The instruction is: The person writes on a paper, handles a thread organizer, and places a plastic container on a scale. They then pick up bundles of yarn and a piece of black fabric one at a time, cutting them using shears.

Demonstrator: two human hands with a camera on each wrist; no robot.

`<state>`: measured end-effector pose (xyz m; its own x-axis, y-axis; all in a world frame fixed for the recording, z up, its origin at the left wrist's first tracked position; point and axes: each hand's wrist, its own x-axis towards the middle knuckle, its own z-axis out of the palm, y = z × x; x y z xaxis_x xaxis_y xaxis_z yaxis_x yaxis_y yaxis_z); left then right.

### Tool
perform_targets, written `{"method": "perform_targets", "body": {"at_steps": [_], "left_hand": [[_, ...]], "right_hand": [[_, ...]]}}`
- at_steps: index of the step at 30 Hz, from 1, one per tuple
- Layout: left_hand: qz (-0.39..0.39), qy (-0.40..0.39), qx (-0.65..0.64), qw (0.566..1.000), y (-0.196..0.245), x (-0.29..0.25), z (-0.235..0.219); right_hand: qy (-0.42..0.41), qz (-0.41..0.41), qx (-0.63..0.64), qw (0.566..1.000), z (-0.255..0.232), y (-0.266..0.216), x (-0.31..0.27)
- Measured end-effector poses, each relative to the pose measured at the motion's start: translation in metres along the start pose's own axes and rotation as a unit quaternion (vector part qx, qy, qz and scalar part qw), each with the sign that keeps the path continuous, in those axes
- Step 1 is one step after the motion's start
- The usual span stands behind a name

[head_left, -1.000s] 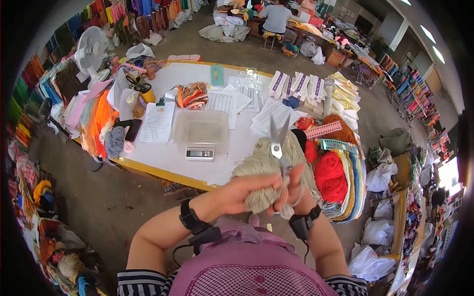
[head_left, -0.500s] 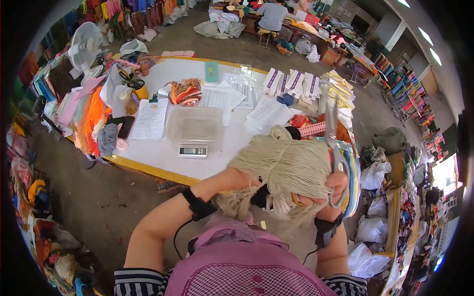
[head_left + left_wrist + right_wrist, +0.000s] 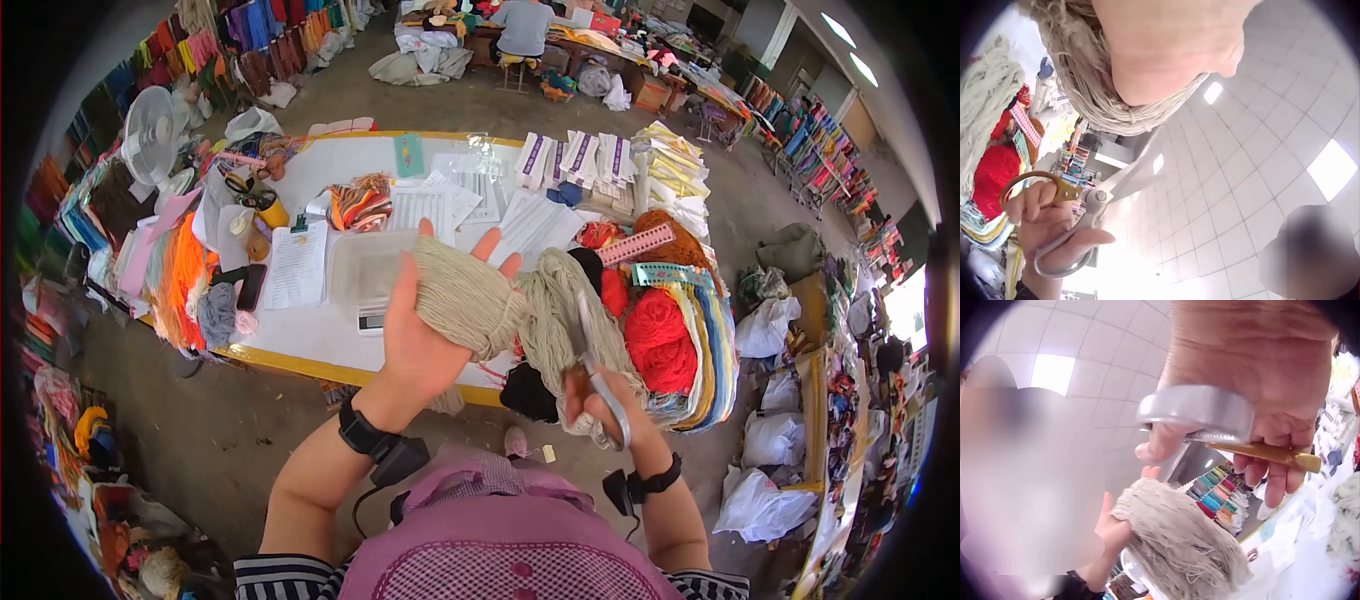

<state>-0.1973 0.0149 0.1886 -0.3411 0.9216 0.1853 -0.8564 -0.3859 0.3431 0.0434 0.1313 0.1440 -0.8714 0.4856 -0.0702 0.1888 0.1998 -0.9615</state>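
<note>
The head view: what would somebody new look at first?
Probably the pale bundle of yarn lying across the left grip. Next, the shiny scissors in the right grip. Then maybe the bright red yarn near the right end of the table.

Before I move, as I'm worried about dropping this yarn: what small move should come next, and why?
Probably curl the left hand round the pale yarn bundle: it lies across the palm with the fingers spread, and the right hand is occupied with the scissors.

A beige yarn skein (image 3: pixel 465 298) lies across the left hand (image 3: pixel 420 345), slightly open scissors (image 3: pixel 583 335) in the right hand (image 3: pixel 617 400).
</note>
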Motion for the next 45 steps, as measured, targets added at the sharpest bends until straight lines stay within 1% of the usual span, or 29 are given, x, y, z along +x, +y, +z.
{"method": "perform_targets", "body": {"at_steps": [1, 2, 4, 11, 14, 16, 17, 19, 20, 21, 23, 25, 26, 27, 29, 30, 31, 33, 35, 36, 37, 38, 39, 40, 41, 42, 43, 44, 45], "left_hand": [[0.003, 0.014, -0.030, 0.999, 0.001, 0.000, -0.001], [0.000, 0.014, -0.027, 1.000, 0.001, 0.001, -0.001], [0.004, 0.032, -0.042, 0.999, 0.001, 0.000, 0.000], [-0.001, 0.031, -0.065, 0.997, -0.001, -0.008, -0.003], [-0.011, 0.021, -0.063, 0.998, -0.004, -0.011, -0.008], [-0.031, 0.031, -0.064, 0.997, -0.005, -0.014, -0.015], [-0.020, 0.033, -0.057, 0.998, -0.008, -0.016, -0.019], [-0.041, 0.033, 0.064, 0.997, -0.007, -0.019, -0.031], [0.025, -0.049, 0.366, 0.929, -0.010, -0.017, -0.052], [0.075, -0.115, 0.631, 0.764, -0.012, -0.016, -0.068], [0.060, -0.126, 0.837, 0.529, -0.013, -0.028, -0.016], [0.087, -0.093, 0.842, 0.524, -0.026, -0.028, -0.012], [0.109, -0.074, 0.844, 0.519, -0.028, -0.028, -0.012], [0.110, -0.072, 0.844, 0.519, -0.022, -0.028, -0.015], [0.149, -0.099, 0.863, 0.473, -0.003, -0.031, -0.033], [0.158, -0.126, 0.851, 0.485, 0.000, -0.034, -0.050], [0.157, -0.129, 0.846, 0.493, 0.001, -0.037, -0.067], [0.127, -0.070, 0.887, 0.439, 0.002, -0.043, -0.103], [0.166, -0.041, 0.940, 0.296, 0.020, -0.046, -0.141], [0.140, -0.041, 0.942, 0.301, 0.034, -0.050, -0.143], [0.114, -0.039, 0.946, 0.302, 0.052, -0.055, -0.141], [0.087, -0.017, 0.935, 0.343, 0.069, -0.064, -0.132], [0.059, 0.004, 0.922, 0.382, 0.085, -0.071, -0.117], [0.059, 0.003, 0.922, 0.382, 0.099, -0.075, -0.100], [-0.005, -0.001, 0.786, 0.618, 0.112, -0.080, -0.082], [-0.068, -0.003, 0.588, 0.806, 0.118, -0.083, -0.074], [-0.068, -0.002, 0.591, 0.804, 0.117, -0.080, -0.075], [0.026, 0.022, 0.434, 0.900, 0.113, -0.075, -0.077], [0.119, 0.045, 0.259, 0.958, 0.109, -0.072, -0.077]], "right_hand": [[-0.076, 0.021, 0.111, 0.991, 0.007, -0.008, -0.002], [-0.074, 0.020, 0.115, 0.990, 0.011, -0.008, -0.002], [-0.161, 0.042, 0.141, 0.976, 0.016, -0.008, 0.000], [-0.182, 0.053, 0.188, 0.964, 0.022, -0.003, -0.001], [-0.191, 0.111, 0.137, 0.966, 0.017, -0.005, 0.001], [-0.150, 0.149, 0.150, 0.966, 0.015, -0.008, -0.001], [-0.162, 0.142, 0.150, 0.965, 0.015, -0.003, -0.002], [-0.090, 0.004, 0.231, 0.969, 0.020, 0.008, 0.010], [-0.045, -0.068, 0.077, 0.994, 0.019, 0.000, 0.021], [0.009, -0.143, -0.076, 0.987, 0.016, -0.008, 0.029], [0.002, -0.155, -0.117, 0.981, 0.030, -0.003, 0.045], [0.094, -0.142, -0.009, 0.985, 0.059, 0.000, 0.059], [0.090, -0.144, -0.010, 0.985, 0.064, -0.007, 0.059], [0.082, -0.115, 0.088, 0.986, 0.065, -0.018, 0.059], [0.064, -0.047, 0.280, 0.957, 0.067, -0.054, 0.056], [0.115, -0.050, 0.292, 0.948, 0.069, -0.072, 0.053], [0.122, -0.045, 0.287, 0.949, 0.057, -0.063, 0.054], [0.142, -0.054, 0.247, 0.957, 0.022, -0.038, 0.054], [0.183, -0.065, 0.272, 0.943, 0.008, -0.037, 0.042], [0.208, -0.149, 0.103, 0.961, -0.004, -0.031, 0.036], [0.221, -0.229, -0.067, 0.946, -0.014, -0.026, 0.033], [0.200, -0.122, 0.208, 0.950, -0.024, -0.022, 0.030], [0.202, -0.122, 0.208, 0.949, -0.030, -0.009, 0.027], [0.213, -0.119, 0.175, 0.954, -0.033, 0.009, 0.025], [0.223, -0.116, 0.144, 0.957, -0.034, 0.020, 0.024], [0.245, 0.014, 0.257, 0.935, -0.025, 0.002, 0.019], [0.244, 0.012, 0.260, 0.934, -0.027, 0.011, 0.022], [0.190, -0.005, 0.192, 0.963, -0.030, 0.028, 0.026], [0.135, -0.022, 0.123, 0.983, -0.029, 0.046, 0.029]]}}
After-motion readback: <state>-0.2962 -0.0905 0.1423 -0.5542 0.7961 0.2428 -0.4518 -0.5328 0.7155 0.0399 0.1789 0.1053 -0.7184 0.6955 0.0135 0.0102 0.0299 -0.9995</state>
